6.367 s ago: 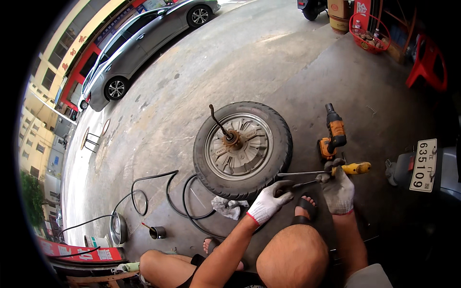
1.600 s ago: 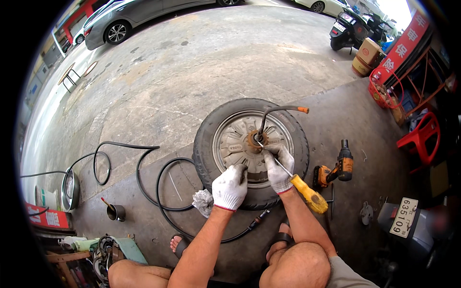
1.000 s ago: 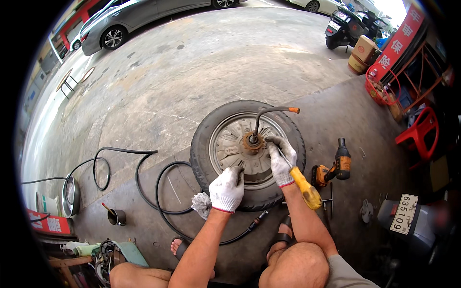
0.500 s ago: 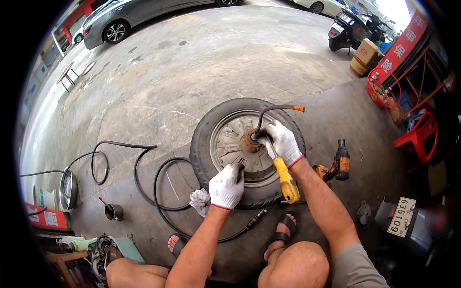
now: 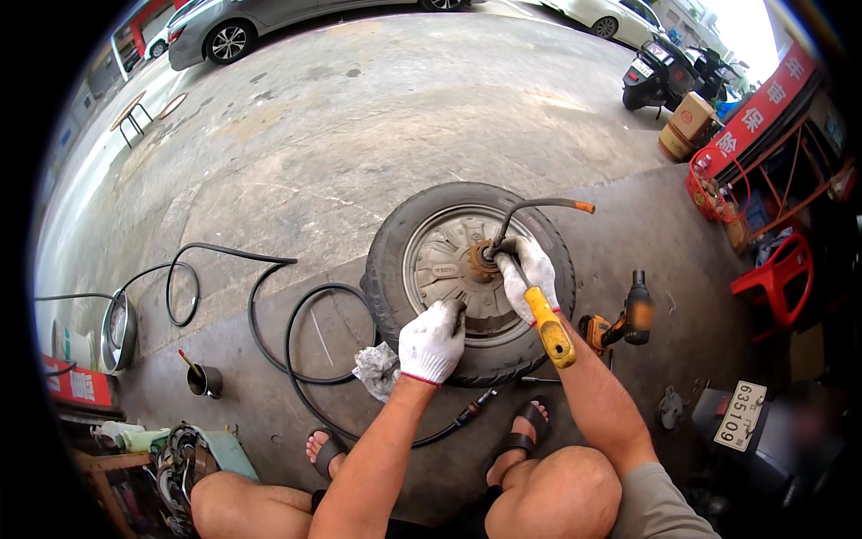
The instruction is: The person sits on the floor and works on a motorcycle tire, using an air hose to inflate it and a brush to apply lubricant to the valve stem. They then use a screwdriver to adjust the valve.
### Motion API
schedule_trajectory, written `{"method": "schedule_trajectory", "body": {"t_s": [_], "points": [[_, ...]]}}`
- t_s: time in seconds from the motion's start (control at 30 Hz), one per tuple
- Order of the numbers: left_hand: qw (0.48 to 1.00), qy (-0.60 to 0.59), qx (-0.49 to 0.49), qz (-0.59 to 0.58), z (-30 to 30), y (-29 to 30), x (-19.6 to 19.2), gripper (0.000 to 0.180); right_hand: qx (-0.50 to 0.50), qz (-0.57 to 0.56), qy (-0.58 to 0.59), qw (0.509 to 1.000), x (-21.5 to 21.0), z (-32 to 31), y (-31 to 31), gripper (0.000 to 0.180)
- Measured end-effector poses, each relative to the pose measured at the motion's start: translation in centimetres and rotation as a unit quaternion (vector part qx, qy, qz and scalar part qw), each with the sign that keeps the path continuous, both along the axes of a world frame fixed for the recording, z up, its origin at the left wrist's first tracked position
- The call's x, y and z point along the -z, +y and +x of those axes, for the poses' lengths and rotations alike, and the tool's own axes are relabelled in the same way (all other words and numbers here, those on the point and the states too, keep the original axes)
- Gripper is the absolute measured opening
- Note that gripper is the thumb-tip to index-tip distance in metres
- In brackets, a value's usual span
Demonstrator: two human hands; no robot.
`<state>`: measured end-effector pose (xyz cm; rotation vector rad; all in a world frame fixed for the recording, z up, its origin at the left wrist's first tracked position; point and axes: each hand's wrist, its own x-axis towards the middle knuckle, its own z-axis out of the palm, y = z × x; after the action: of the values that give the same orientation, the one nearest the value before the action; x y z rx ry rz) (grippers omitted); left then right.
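A wheel with a black tyre (image 5: pixel 388 260) and a grey metal hub (image 5: pixel 440 289) lies flat on the ground before me. From its rusty brown centre (image 5: pixel 482 261) rises a dark bent cable (image 5: pixel 530 205) with an orange end. Beside that centre, my gloved right hand (image 5: pixel 530 277) is closed round a screwdriver (image 5: pixel 549 329) with a yellow handle; the handle sticks out toward me over my wrist, and the tip is hidden. My gloved left hand (image 5: pixel 433 343) rests by the near left rim, fingers curled with dark fingertips. Whatever they may hold is hidden.
An impact wrench (image 5: pixel 628 314) stands right of the wheel. A black hose (image 5: pixel 289 337) loops at the left, near a crumpled rag (image 5: pixel 377 368) and a metal cup (image 5: pixel 205 381). A red chair (image 5: pixel 779 283) and a red basket (image 5: pixel 709 193) are at the right.
My right hand has turned at the hub, and the screwdriver handle now lies closer over my wrist. The left hand stays by the rim. The whole view has shifted slightly.
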<state>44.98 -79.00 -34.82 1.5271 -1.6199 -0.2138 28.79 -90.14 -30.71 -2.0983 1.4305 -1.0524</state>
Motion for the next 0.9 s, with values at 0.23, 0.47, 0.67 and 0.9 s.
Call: {"method": "schedule_trajectory", "body": {"t_s": [0.23,0.47,0.67,0.9], "points": [[1.0,-0.006,0.002,0.004,0.1,0.0,0.1,0.011,-0.003,0.021,-0.066,0.998,-0.6,0.2,0.4,0.012],[1.0,-0.008,0.002,0.022,0.1,0.1,0.1,0.011,0.017,0.07,-0.142,0.987,0.4,-0.4,0.4,0.013],[1.0,-0.007,0.001,0.02,0.1,0.1,0.0,0.011,0.025,0.059,-0.196,0.979,0.1,-0.5,0.6,0.01],[1.0,-0.012,-0.002,0.007,0.1,0.1,0.0,0.011,0.043,0.063,-0.198,0.977,-1.1,-1.2,0.7,0.009]]}}
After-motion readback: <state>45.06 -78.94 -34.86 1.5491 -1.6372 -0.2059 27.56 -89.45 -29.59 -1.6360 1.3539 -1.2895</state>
